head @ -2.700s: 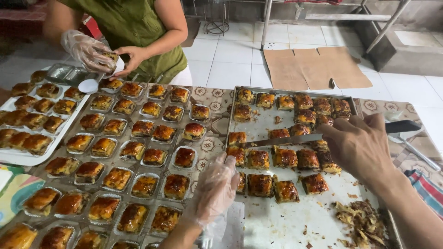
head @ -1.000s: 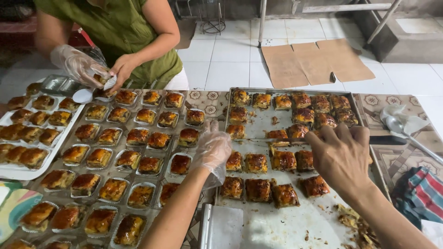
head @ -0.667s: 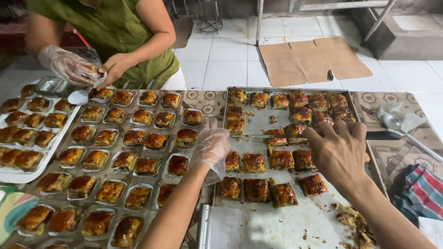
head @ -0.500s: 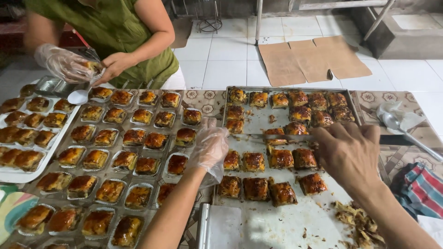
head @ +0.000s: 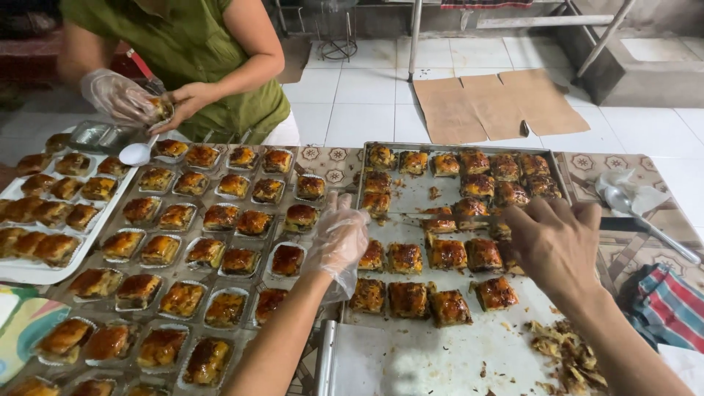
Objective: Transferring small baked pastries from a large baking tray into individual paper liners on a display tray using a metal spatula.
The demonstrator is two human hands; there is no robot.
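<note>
Across the patterned table (head: pixel 326 158) lies a big metal baking tray (head: pixel 469 352), its far half lined with rows of glazed brown pastries (head: pixel 405 257) and its near half mostly bare, with a heap of crumbs (head: pixel 568 352) by the right edge. To its left, more pastries sit in small foil cups (head: pixel 220 260) set out in rows, and a white tray (head: pixel 29 271) of plain ones stands at the far left. A person in a green shirt (head: pixel 194 51) stands across the table, both hands closed around a pastry above a white spoon (head: pixel 136 154). The right hand (head: pixel 554 246), bare, hovers palm down over the tray's right side with fingers curled; whether it grips anything I cannot tell. The left hand (head: pixel 339 242), in a loose clear plastic glove, hangs open and holds nothing, just beside the tray's left rim, between a cupped pastry and the nearest tray pastries.
</note>
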